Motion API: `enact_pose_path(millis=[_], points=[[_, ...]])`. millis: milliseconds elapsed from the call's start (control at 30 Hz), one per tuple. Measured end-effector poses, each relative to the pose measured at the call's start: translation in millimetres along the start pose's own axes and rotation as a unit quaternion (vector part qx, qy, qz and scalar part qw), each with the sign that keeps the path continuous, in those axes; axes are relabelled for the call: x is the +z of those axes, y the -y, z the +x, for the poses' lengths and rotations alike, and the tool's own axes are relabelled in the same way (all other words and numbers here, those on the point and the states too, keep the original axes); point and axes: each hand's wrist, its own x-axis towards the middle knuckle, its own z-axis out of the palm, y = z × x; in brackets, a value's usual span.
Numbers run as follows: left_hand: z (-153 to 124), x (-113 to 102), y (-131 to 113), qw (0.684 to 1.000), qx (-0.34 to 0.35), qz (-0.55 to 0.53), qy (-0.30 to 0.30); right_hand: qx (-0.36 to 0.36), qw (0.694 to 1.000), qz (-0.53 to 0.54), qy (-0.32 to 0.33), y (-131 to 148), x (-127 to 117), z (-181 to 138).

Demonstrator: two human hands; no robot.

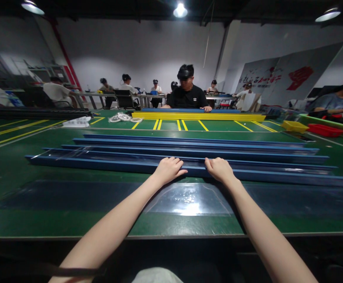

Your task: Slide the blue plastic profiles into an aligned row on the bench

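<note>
Green matting with yellow lines is found covering the workbench (18, 169) in a lamp-lit hall, where a person in a black shirt (186, 98) is seated well beyond the hands, behind a long yellow rail (197, 116). The left hand (168, 169) and right hand (220, 169) are set close together, palms down, and are closed over the nearest long blue channel-shaped rail (100, 164), with fingers hooked on its far edge. Further matching blue rails (189, 147) are laid just beyond the hands, and a clear plastic sheet (189, 200) just short of them.
</note>
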Motion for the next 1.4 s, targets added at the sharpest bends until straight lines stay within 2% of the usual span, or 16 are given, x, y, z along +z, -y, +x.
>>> enact_pose_path(millis=[267,667,900,1133,1400], points=[[0.7,-7.1,-0.8,1.000,0.001,0.004,-0.006,-0.017,1.000,0.004,0.012,-4.3,-2.1,1.7],[0.7,-4.0,-0.3,1.000,0.003,0.005,-0.004,0.021,1.000,0.009,0.004,-26.9,2.5,-3.1],[0.4,-2.1,-0.2,1.000,0.001,-0.005,0.001,0.002,1.000,-0.011,-0.011,-19.9,-1.4,-6.0],[0.7,-1.4,-0.4,1.000,0.000,0.000,-0.002,-0.007,0.999,-0.003,-0.034,1.2,-7.1,-4.1],[0.3,-1.5,0.1,1.000,0.001,-0.012,0.004,-0.001,1.000,0.001,-0.015,5.1,-4.1,-3.1]])
